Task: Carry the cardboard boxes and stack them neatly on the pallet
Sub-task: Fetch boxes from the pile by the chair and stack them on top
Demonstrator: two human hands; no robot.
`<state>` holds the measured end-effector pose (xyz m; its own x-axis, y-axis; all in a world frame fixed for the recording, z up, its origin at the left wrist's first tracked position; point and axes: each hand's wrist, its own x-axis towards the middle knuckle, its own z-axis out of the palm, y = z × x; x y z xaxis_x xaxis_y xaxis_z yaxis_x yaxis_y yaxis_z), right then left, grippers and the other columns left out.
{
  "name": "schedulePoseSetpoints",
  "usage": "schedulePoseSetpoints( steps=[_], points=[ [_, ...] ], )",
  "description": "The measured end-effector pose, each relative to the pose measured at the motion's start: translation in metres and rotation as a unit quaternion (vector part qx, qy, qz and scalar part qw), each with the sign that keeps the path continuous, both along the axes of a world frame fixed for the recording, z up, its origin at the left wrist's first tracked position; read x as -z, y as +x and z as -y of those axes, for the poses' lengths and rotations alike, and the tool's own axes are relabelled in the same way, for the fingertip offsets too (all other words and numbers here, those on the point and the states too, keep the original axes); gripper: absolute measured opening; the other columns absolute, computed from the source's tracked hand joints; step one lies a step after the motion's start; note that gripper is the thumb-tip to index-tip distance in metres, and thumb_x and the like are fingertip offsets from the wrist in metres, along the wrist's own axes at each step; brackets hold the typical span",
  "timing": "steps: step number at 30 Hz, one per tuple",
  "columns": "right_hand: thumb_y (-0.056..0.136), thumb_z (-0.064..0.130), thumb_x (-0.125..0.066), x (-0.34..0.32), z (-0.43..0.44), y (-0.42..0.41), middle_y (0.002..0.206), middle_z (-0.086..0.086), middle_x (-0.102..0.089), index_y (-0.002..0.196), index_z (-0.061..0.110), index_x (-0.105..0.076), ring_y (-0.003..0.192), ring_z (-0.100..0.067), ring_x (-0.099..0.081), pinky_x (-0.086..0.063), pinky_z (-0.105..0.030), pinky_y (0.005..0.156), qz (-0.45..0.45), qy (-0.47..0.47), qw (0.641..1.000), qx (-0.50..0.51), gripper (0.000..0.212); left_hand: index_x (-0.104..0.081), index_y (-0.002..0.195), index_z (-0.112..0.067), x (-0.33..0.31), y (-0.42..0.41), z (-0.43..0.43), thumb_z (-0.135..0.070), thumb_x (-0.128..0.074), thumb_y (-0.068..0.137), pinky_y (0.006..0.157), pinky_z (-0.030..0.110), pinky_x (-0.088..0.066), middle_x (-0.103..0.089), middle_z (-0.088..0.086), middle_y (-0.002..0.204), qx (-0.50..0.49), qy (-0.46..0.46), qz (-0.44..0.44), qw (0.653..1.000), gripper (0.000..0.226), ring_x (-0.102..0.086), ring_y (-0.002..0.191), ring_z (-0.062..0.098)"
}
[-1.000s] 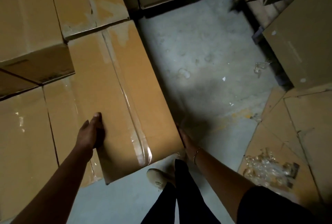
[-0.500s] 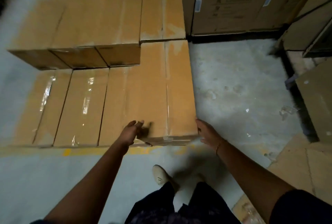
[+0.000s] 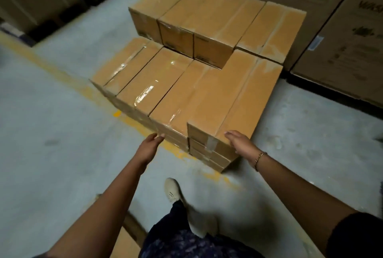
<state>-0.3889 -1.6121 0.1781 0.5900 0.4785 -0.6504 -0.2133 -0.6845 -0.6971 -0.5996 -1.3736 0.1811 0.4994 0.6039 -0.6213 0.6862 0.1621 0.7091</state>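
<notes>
My right hand [image 3: 240, 141] flat and open on the near corner of the cardboard box [image 3: 234, 100], left hand [image 3: 150, 148] open, fingertips [image 3: 160, 136] touching the neighbouring box [image 3: 178, 100]

Dim warehouse light, warm cast. Glare streaks on tape across stacked boxes [image 3: 145, 92]. Soft shadow on floor [image 3: 310, 137] under the person. Shoe [image 3: 173, 190] and trouser leg motion-blurred. Corners go dark, wide-angle lens bends edges; washing-machine cartons [image 3: 342, 36] lean.
</notes>
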Motion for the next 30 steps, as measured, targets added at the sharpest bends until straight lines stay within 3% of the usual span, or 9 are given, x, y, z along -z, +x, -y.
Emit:
schedulePoseSetpoints(
  steps=[8,12,14,19,22,25,30],
  points=[
    [0.098,0.05,-0.055,-0.009,-0.096,-0.082,0.142,-0.003,-0.057,0.137,0.015,-0.058,0.135,-0.023,-0.05,-0.038,-0.037,0.112,0.006,0.022,0.977,-0.211,0.053,-0.042,0.155,-0.011,-0.008,-0.172,0.014,-0.045,-0.054,0.104,0.116,0.037,-0.03,-0.041,0.008,0.161,-0.21,0.047,-0.016,0.976,0.063,-0.039,0.147,0.026],
    [0.06,0.084,-0.056,0.002,-0.15,-0.147,0.147,0.0,-0.055,0.142,0.018,-0.055,0.137,-0.022,-0.05,-0.036,-0.045,0.118,0.014,0.024,0.944,-0.328,0.105,-0.044,0.153,-0.009,-0.002,-0.262,0.027,-0.041,-0.051,0.106,0.114,0.035,-0.031,-0.043,0.01,0.159,-0.333,0.055,-0.028,0.941,0.058,-0.04,0.146,0.026],
    [0.053,0.093,-0.055,0.012,-0.174,-0.183,0.149,0.004,-0.052,0.146,0.021,-0.052,0.138,-0.019,-0.048,-0.035,-0.048,0.118,0.009,0.018,0.92,-0.39,0.118,-0.044,0.153,-0.01,0.005,-0.306,0.039,-0.04,-0.05,0.106,0.113,0.035,-0.031,-0.043,0.01,0.159,-0.386,0.051,-0.037,0.921,0.055,-0.04,0.146,0.028],
    [0.066,0.085,-0.048,0.015,-0.21,-0.286,0.147,0.008,-0.053,0.145,0.025,-0.051,0.136,-0.017,-0.048,-0.038,-0.047,0.116,0.013,-0.017,0.864,-0.503,0.099,-0.046,0.152,-0.015,0.028,-0.396,0.078,-0.051,-0.051,0.103,0.106,0.034,-0.034,-0.046,0.007,0.157,-0.49,0.002,-0.04,0.871,0.061,-0.043,0.142,0.028],
    [0.086,0.074,-0.051,0.036,-0.221,-0.343,0.15,0.006,-0.051,0.147,0.024,-0.049,0.138,-0.018,-0.047,-0.036,-0.048,0.117,-0.002,-0.035,0.838,-0.545,0.079,-0.049,0.151,-0.017,0.05,-0.441,0.098,-0.06,-0.053,0.097,0.116,0.044,-0.038,-0.051,0.006,0.153,-0.529,-0.035,-0.045,0.847,0.069,-0.049,0.137,0.027],
    [0.094,0.066,-0.051,0.07,-0.226,-0.394,0.152,0.002,-0.049,0.15,0.021,-0.046,0.139,-0.02,-0.046,-0.036,-0.049,0.118,-0.017,-0.063,0.826,-0.56,0.072,-0.049,0.151,-0.02,0.078,-0.478,0.109,-0.071,-0.054,0.087,0.115,0.051,-0.04,-0.052,0.005,0.152,-0.547,-0.077,-0.052,0.832,0.082,-0.051,0.135,0.028],
    [0.1,0.056,-0.05,0.155,-0.231,-0.463,0.156,-0.002,-0.044,0.153,0.017,-0.041,0.141,-0.023,-0.043,-0.034,-0.048,0.118,-0.036,-0.105,0.825,-0.554,0.066,-0.05,0.148,-0.023,0.155,-0.531,0.099,-0.079,-0.051,0.075,0.115,0.052,-0.04,-0.054,0.004,0.15,-0.541,-0.124,-0.056,0.83,0.092,-0.052,0.134,0.027]
  ],
)
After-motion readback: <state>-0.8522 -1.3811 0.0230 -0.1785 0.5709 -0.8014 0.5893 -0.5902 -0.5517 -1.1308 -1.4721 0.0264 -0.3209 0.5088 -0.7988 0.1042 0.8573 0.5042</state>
